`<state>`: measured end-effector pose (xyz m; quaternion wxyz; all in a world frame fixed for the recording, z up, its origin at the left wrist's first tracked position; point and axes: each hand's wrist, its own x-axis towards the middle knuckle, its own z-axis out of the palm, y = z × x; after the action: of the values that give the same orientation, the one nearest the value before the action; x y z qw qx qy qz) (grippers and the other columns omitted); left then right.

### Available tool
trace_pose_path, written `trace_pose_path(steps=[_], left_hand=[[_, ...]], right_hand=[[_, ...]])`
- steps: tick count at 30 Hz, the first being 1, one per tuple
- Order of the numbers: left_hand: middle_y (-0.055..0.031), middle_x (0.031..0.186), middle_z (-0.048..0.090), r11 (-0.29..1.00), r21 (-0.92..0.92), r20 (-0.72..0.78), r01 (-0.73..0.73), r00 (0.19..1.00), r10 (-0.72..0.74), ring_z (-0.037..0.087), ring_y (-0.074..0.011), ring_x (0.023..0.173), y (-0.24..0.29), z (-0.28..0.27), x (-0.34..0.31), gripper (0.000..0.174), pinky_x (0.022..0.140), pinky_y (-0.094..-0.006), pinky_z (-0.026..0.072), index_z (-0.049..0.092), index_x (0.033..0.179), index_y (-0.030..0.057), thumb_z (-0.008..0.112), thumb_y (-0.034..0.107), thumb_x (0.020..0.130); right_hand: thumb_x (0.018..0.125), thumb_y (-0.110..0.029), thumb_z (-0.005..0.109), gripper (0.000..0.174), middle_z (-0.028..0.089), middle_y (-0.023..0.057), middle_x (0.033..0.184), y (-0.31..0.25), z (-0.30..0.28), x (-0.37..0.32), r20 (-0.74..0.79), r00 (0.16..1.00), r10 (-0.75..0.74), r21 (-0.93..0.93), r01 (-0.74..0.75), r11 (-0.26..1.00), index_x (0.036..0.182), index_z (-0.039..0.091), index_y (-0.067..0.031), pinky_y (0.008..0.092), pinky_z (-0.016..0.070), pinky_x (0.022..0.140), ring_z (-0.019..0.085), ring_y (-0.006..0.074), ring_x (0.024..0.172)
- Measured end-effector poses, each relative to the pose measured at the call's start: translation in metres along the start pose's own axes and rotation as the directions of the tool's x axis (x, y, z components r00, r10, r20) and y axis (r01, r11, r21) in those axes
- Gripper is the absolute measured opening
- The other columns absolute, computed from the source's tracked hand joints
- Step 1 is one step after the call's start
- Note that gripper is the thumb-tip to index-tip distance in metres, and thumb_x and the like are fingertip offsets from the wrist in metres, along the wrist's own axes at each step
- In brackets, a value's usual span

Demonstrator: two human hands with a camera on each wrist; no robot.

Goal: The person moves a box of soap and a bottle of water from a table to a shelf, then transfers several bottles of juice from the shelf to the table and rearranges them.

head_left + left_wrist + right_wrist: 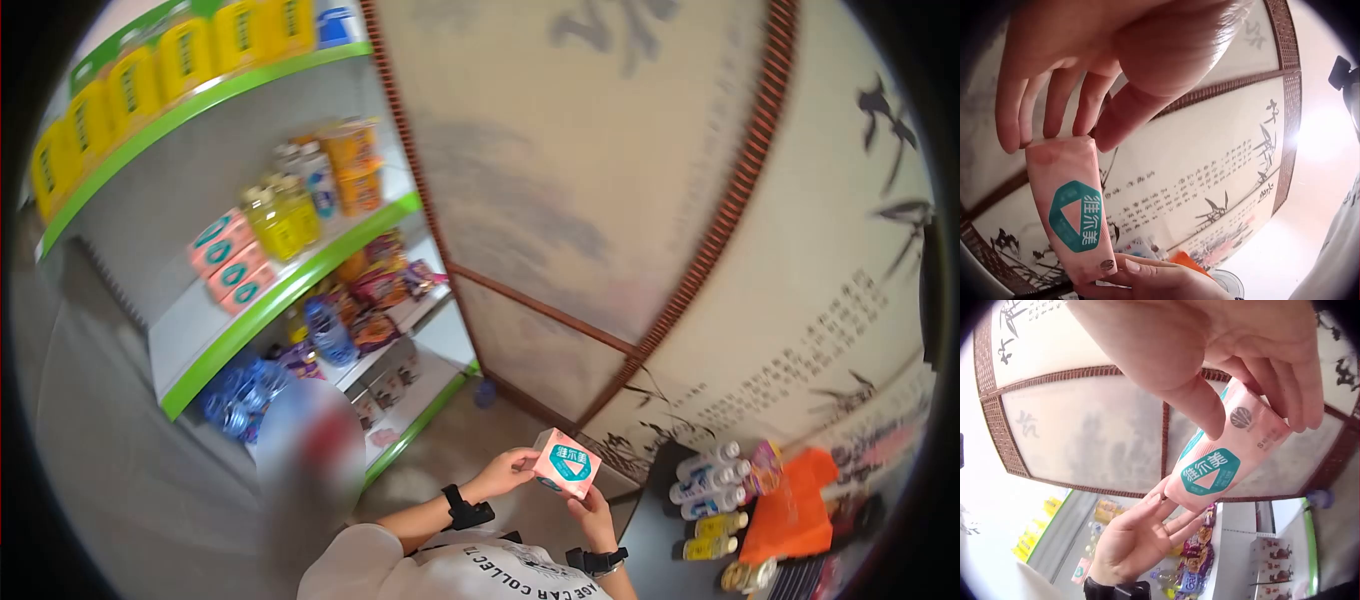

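White shirt [450,568]: close under the head camera, with dark letters on it
Pink box [567,463]: up in the air between the two hands, tipped a bit, with a blue-green sign and white writing on it
Left hand [508,473]: holds one end of the box, with thumb and fingertips touching it
Right hand [595,518]: holds the other end, thumb on one side and fingers on another
Black bands [467,507]: one on each wrist
Shelf with green edges [215,372]: on the left, full of things
Top row: big yellow packs [185,55] side by side
Middle row: more pink boxes [232,262] in a bunch, next to yellow bottles [285,222], with orange bags [357,165] near the far end
Lower row: blue bottles [330,330] and shiny snack bags [383,283]
Painted screen [560,150]: tall, behind the hands, with brown edges
Dark table [650,535]: low on the right, with white-capped bottles [710,475], small yellow drinks [718,537] and a bright orange bag [793,505]
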<state>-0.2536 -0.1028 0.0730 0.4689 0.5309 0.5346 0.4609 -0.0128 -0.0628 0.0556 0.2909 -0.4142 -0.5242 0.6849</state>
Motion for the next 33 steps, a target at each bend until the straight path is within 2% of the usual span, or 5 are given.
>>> trace_pose_path(steps=[9, 16, 19, 27, 33], left_hand=[[-0.0084, 0.130, 0.045, 0.994, 0.068, -0.420, -0.081, 0.902, 0.102, 0.051, -0.0186, 0.110, 0.040, -0.113, -0.067, 0.041, 0.086, -0.0313, 0.0475, 0.052, 0.123, 0.0069, 0.060, 0.006, 0.083], [-0.0110, 0.134, 0.042, 0.937, 0.276, -0.665, -0.214, 0.662, 0.347, 0.045, -0.0188, 0.118, 0.098, -0.239, -0.143, 0.046, 0.092, -0.0314, 0.0433, 0.049, 0.124, 0.0038, 0.060, -0.003, 0.079], [-0.0163, 0.131, 0.045, 0.883, 0.336, -0.723, -0.329, 0.510, 0.465, 0.050, -0.0242, 0.116, 0.120, -0.285, -0.170, 0.045, 0.092, -0.0314, 0.0428, 0.052, 0.121, 0.0013, 0.061, -0.002, 0.077], [-0.0161, 0.129, 0.040, 0.753, 0.584, -0.720, -0.304, 0.233, 0.653, 0.045, -0.0241, 0.116, 0.170, -0.349, -0.206, 0.051, 0.094, -0.0308, 0.0393, 0.047, 0.124, -0.0033, 0.059, -0.007, 0.075], [-0.0160, 0.138, 0.029, 0.700, 0.664, -0.657, -0.262, 0.242, 0.714, 0.032, -0.0271, 0.129, 0.198, -0.386, -0.211, 0.057, 0.108, -0.0410, 0.0240, 0.033, 0.132, -0.0078, 0.050, -0.013, 0.077]], right_hand=[[0.081, 0.003, 0.060, 0.054, 0.055, 0.0107, 0.117, -0.068, 0.132, 0.054, 0.264, 0.954, -0.143, -0.073, 0.167, 0.983, 0.130, 0.038, 0.0021, 0.0291, 0.0440, 0.090, 0.056, 0.0184, 0.106], [0.080, -0.001, 0.064, 0.064, 0.050, 0.0105, 0.125, -0.129, 0.289, 0.099, 0.452, 0.810, -0.374, -0.080, 0.454, 0.888, 0.136, 0.032, 0.0013, 0.0280, 0.0434, 0.090, 0.052, 0.0170, 0.110], [0.081, -0.001, 0.062, 0.065, 0.048, 0.0121, 0.127, -0.154, 0.353, 0.117, 0.502, 0.691, -0.520, -0.059, 0.628, 0.776, 0.137, 0.030, 0.0003, 0.0280, 0.0452, 0.088, 0.050, 0.0173, 0.112], [0.079, 0.006, 0.059, 0.065, 0.046, 0.0124, 0.126, -0.234, 0.472, 0.115, 0.507, 0.502, -0.700, 0.243, 0.696, 0.675, 0.137, 0.030, 0.0013, 0.0297, 0.0468, 0.086, 0.054, 0.0174, 0.104], [0.079, 0.004, 0.059, 0.062, 0.047, 0.0127, 0.125, -0.270, 0.525, 0.145, 0.517, 0.344, -0.784, 0.354, 0.748, 0.562, 0.135, 0.032, 0.0025, 0.0292, 0.0475, 0.085, 0.054, 0.0170, 0.105]])
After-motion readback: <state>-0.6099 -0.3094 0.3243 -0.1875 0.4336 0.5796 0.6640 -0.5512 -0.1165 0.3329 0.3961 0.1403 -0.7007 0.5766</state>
